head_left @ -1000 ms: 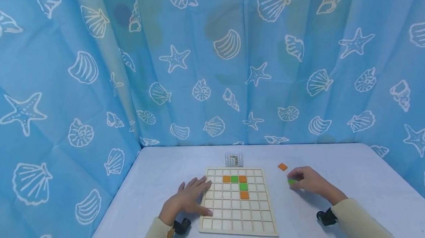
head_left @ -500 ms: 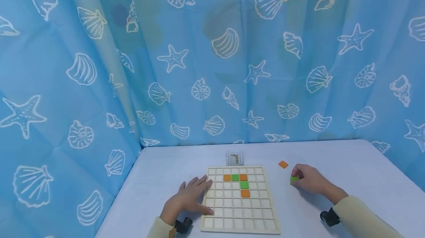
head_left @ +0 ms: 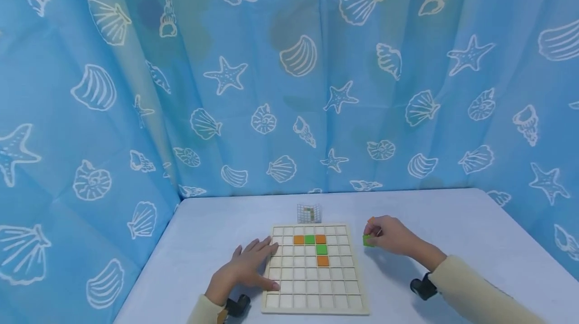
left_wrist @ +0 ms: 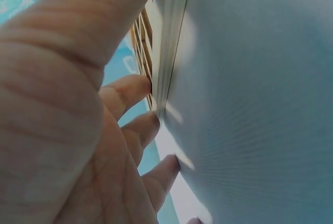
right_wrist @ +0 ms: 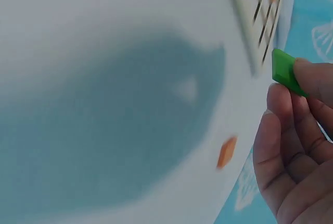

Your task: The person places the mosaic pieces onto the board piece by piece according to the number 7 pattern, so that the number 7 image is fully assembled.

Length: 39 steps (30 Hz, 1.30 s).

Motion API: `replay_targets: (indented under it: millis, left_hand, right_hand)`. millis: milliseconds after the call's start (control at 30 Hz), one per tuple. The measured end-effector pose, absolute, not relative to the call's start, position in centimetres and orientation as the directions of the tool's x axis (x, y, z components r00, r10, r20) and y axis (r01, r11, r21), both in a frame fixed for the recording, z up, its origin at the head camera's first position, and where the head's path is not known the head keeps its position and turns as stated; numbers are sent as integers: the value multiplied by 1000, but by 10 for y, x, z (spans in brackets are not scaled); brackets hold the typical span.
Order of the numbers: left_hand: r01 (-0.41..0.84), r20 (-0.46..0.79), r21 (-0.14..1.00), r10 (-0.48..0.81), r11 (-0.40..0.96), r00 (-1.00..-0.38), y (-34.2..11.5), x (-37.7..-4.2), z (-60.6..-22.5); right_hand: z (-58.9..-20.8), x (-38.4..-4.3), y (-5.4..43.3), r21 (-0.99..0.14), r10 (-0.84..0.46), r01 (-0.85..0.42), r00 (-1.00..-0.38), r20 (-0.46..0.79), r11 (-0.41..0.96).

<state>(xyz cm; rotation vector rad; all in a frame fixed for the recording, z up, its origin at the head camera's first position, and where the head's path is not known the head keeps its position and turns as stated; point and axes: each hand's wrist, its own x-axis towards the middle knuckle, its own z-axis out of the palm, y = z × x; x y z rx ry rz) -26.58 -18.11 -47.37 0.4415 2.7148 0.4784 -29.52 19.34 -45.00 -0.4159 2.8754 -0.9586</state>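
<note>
My right hand [head_left: 392, 235] pinches a green square tile [right_wrist: 284, 69] between thumb and fingers, held above the table just right of a pale wooden grid board [head_left: 293, 301]. The left hand [head_left: 248, 267] rests spread along the board's left edge, its thumb and a fingertip on the frame. On the board, orange and green tiles alternate: three in a row near the far side, ending in an orange tile [head_left: 320, 239], then a green tile [head_left: 321, 249] and another orange tile [head_left: 323, 260] down one column. A loose orange tile [right_wrist: 227, 152] lies on the table, mostly behind my right hand in the head view.
A small wire-grid stand [head_left: 309, 213] with a tile-pattern card stands behind the board. The white table [head_left: 217, 213] ends at a blue curtain [head_left: 271, 88] printed with seashells. A black wrist camera [head_left: 423, 287] sits below my right wrist.
My right hand has lifted the green tile off the table and moved left with it toward the board. The left hand stays on the board's edge. The head view has shifted slightly.
</note>
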Motion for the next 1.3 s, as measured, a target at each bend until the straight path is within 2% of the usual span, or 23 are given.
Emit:
replay_targets:
  millis: [333,533,700,933,1300]
  left_hand:
    - [274,-269,372,386,887,-883,-183,-268,-472]
    - [258,-269,357,363,898,-892,-186,-268,-469]
    - [267,-262,370,375,890,-889,-189,-270,-473]
    - [255,-261,377,366,891,-893,-189,-269,-478]
    - [247,-271,378,362,892,-892,-186,-270,-481]
  right_hand:
    - [-454,-278,134,-659,-310,-256,-950,36,708]
    - [-466,-276,112,-696,-390,-287,-921,11,658]
    - [-476,-273,105,-703,-467,-329,-884,-5,630]
    - [-483,-270,102,-610,-549,-439,-836,9,659]
    - [-480,-268,104,-634,-544,-406,-839,-27,658]
